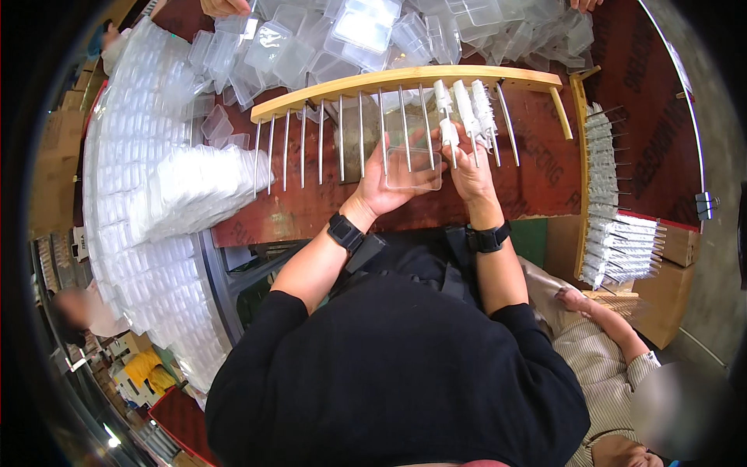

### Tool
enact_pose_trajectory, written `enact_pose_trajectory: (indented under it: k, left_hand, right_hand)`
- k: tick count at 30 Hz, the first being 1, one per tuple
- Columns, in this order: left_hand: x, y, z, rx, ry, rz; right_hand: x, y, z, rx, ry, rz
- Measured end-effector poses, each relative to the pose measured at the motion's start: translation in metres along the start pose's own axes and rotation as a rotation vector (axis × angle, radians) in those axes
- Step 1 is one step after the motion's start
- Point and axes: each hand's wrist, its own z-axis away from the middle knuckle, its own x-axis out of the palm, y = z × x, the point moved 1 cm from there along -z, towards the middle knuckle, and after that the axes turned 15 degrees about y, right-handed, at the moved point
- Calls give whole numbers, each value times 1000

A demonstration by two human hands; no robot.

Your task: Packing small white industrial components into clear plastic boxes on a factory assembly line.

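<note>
A: Left hand (383, 185)?
B: Cupped under a clear plastic box (413, 159), fingers closed round its near edge, just below the middle of the wooden rack (405, 80).
A: Right hand (469, 167)?
B: At three o'clock of the box, fingers pinched on a small white piece (449, 132) threaded on one of the metal rods (341, 140).
A: Around them?
B: More white pieces (475, 105) on rods at twelve o'clock of the right hand. Loose clear boxes (350, 35) heaped beyond the rack. Stacked lids (194, 187) at nine o'clock on the reddish tabletop (311, 210). Second rack (615, 210), loaded, at three o'clock. Another person's arm (603, 315) at five o'clock.
</note>
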Motion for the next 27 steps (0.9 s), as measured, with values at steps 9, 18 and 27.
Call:
enact_pose_trajectory:
  k: [9,18,27]
  left_hand:
    - [8,-11,-7,-80,-59,10]
    - [7,-13,-5,-89,-42,10]
    - [9,-14,2,-106,-68,13]
  right_hand:
    - [-5,-5,13,-64,92,69]
    - [-6,3,10,-80,104,33]
    - [2,0,17,-124,111,46]
